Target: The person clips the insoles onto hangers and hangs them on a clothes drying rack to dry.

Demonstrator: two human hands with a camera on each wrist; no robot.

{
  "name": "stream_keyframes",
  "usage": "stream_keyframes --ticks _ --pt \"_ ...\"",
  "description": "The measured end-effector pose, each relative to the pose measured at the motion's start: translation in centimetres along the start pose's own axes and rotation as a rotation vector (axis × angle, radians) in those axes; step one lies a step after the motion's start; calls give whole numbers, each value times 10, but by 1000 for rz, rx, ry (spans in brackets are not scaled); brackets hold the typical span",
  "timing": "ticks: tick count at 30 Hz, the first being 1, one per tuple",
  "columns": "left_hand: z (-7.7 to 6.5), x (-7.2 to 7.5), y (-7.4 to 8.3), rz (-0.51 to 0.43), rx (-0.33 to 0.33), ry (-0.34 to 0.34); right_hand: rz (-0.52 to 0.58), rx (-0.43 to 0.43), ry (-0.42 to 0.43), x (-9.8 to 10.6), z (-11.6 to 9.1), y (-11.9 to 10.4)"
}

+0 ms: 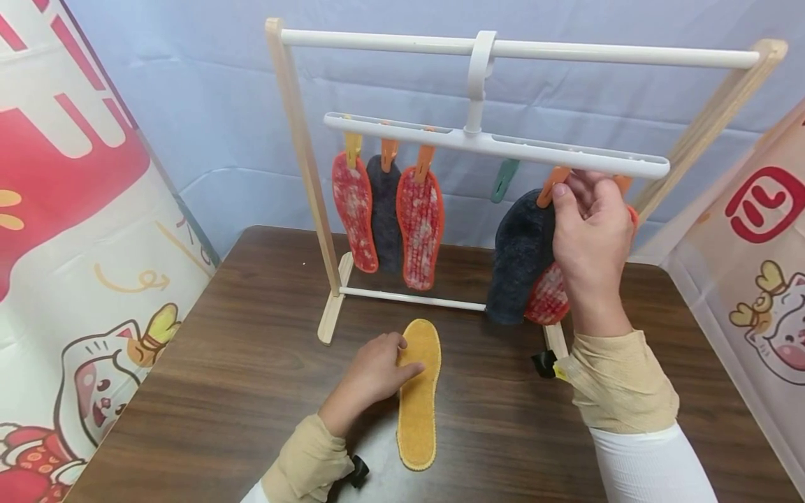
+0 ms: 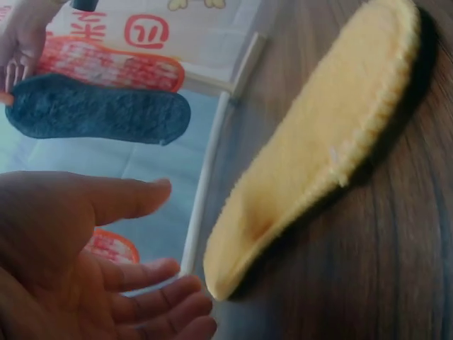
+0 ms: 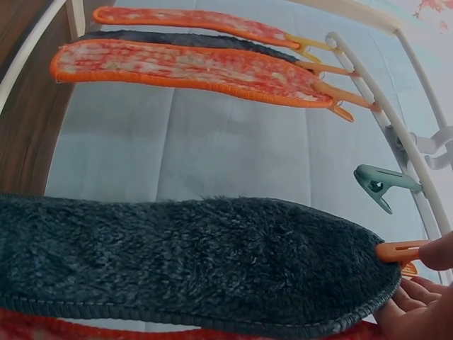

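Note:
My right hand (image 1: 594,237) pinches an orange clothespin (image 1: 550,188) on the hanger's right half, thumb in front and fingers behind. From that clothespin hangs a dark grey fuzzy insole (image 1: 517,244); its top edge is by my fingertips in the right wrist view. A red-and-white insole (image 1: 548,297) hangs behind it, partly covered. My left hand (image 1: 376,372), thumb and fingers apart, hovers by a yellow insole (image 1: 419,412) lying on the table. In the left wrist view its fingers are loosely extended beside the insole's end (image 2: 233,262), with nothing between them.
A white clip hanger (image 1: 497,143) hooks over a wooden rack's white bar (image 1: 390,42). On its left half hang two red insoles (image 1: 420,230) and a dark one (image 1: 386,216). A green clothespin (image 1: 505,180) hangs bare. Printed curtains surround the wooden table (image 1: 251,335).

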State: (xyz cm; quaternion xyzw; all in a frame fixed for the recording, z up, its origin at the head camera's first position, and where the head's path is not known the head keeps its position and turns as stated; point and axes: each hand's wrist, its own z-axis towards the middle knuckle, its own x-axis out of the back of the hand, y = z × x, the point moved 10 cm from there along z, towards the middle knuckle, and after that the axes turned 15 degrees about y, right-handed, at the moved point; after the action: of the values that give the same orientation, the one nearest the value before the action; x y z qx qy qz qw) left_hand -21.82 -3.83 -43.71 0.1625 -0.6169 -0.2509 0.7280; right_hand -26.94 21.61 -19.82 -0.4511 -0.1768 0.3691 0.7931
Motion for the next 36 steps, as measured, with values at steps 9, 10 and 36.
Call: stream_keyframes --ticks 9,10,36 --pt "-1 -6 -13 177 -8 -48 -36 -2 27 1 -2 3" --pt "-1 -6 -15 185 3 -53 -31 6 29 1 -3 2" --pt "8 -18 -37 347 89 -128 -223 268 206 15 -28 -31"
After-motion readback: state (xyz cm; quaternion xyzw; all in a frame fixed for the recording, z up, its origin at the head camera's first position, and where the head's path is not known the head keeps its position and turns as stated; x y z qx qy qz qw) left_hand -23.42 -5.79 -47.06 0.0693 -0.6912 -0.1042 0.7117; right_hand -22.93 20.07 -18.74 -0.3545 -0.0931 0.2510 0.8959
